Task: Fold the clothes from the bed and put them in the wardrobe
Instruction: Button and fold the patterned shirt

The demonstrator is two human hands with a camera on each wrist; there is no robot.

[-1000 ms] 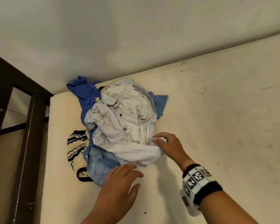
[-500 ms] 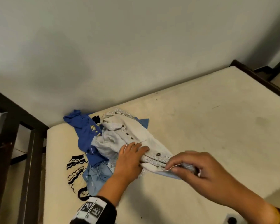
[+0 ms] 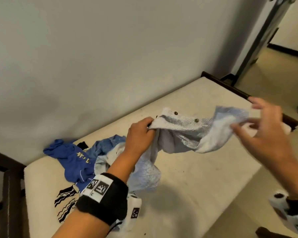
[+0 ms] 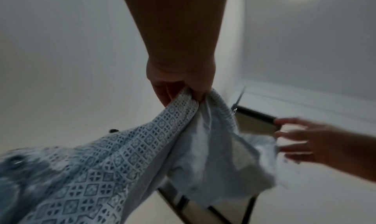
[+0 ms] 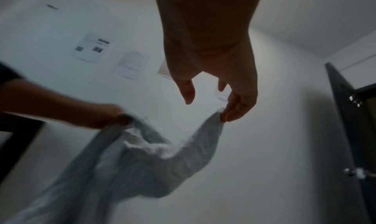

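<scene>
A white shirt (image 3: 179, 134) with a blue lattice print and dark buttons hangs in the air over the bed (image 3: 196, 182). My left hand (image 3: 139, 133) grips a bunched edge of the shirt (image 4: 142, 147) in its fist (image 4: 179, 89). My right hand (image 3: 258, 127) is blurred, fingers partly spread. In the right wrist view its fingertips (image 5: 227, 113) pinch a corner of the shirt (image 5: 152, 155), with the thumb apart. The other clothes lie in a pile at the bed's left end: a royal-blue top (image 3: 72, 160), a light-blue garment (image 3: 105, 145) and a black-striped cream one (image 3: 65, 203).
The cream mattress sits against a grey wall (image 3: 110, 57). A dark wooden bed frame (image 3: 230, 88) borders it at the far right, and dark posts (image 3: 12, 194) stand at the left. A grey door (image 3: 265, 31) stands at the upper right beside open floor.
The patterned shirt has been lifted off the pile and drawn rightward over the bed. Both hands have risen with it, and my view has swung right toward the door.
</scene>
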